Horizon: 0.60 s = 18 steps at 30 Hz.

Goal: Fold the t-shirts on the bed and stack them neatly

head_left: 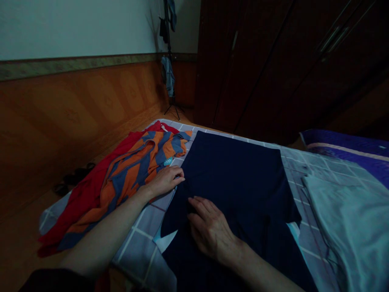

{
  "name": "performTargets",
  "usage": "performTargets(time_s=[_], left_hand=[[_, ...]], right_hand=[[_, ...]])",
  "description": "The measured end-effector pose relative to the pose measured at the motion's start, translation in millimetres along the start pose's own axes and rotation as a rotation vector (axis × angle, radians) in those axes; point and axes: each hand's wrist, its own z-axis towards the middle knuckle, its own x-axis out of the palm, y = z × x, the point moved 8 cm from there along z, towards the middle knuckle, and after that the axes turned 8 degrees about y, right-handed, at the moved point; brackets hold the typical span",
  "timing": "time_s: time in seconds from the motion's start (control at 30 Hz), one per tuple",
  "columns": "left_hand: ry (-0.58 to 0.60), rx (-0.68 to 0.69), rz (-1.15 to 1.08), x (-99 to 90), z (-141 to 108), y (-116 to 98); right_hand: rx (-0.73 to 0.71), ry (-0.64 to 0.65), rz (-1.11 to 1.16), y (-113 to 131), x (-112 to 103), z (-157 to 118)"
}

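A dark navy garment [234,170] lies spread over the checked cloth, its upper part flat and its nearer part loosely folded. At its left edge is my left hand [167,180], with fingers curled and closed on the fabric. My right hand [209,227] rests on the middle of the garment, palm down, fingers lightly bent and a gap between thumb and fingers. A white and pale blue piece [166,241] shows from under the navy cloth at the left. Left of my left hand lies an orange and grey-blue striped garment [136,166], partly over a red garment [91,198].
The grey checked cloth [142,229] covers the bed-like surface. A pale garment [352,227] lies at the right, with a purple patterned item [349,146] behind it. Beyond are a dark wardrobe [258,61] and a clothes stand [168,48]. Dark footwear [73,178] sits on the floor at left.
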Motion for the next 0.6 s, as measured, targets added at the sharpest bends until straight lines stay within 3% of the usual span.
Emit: performTargets(time_s=[0.17,0.33,0.6], left_hand=[[-0.006,-0.011,-0.020,-1.1,-0.9,0.0],[-0.019,-0.001,0.001,0.0,-0.7,0.3],[-0.051,0.022,0.018,-3.7,-2.1,-2.9]], right_hand=[[-0.019,0.121,-0.044,2.3,10.0,0.9],[0.013,0.072,-0.061,-2.6,8.5,1.0],[0.006,0.119,-0.022,3.4,7.1,2.1]])
